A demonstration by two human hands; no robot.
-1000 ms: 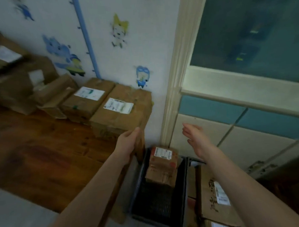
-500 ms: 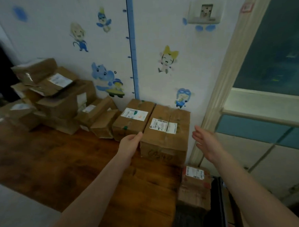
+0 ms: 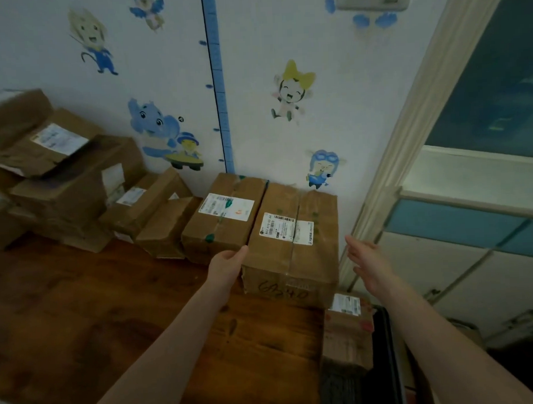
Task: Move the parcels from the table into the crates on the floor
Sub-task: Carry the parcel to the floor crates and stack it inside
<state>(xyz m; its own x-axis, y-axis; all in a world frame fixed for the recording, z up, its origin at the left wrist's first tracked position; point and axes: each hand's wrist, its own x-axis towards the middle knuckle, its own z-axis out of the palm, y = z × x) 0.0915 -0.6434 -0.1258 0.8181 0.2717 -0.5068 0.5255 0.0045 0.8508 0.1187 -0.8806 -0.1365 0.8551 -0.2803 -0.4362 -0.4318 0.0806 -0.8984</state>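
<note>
- Since a second ago the view has swung up from the floor to the wooden table (image 3: 81,316), and both arms have reached out across it to its right end.
- Against the wall, the large parcel (image 3: 295,258) sits on that end of the table, touching a narrower parcel (image 3: 226,225) on its left.
- Taped cardboard with a paper label; it looks stiff, not slippery, and by its bulk probably the heaviest here, so it calls for two hands.
- Best hold, I judge: palms flat on the two side faces, low down, or fingers hooked under the bottom edges. The tight seam on the left leaves little room for fingers.
- On the floor below the table's end, a dark crate (image 3: 386,343) already holds a small parcel (image 3: 346,335).
- My left hand (image 3: 228,260) is spread, fingers straight, at the parcel's front left corner, holding nothing.
- My right hand (image 3: 364,258) is spread flat, just beside the right face, not yet touching.
</note>
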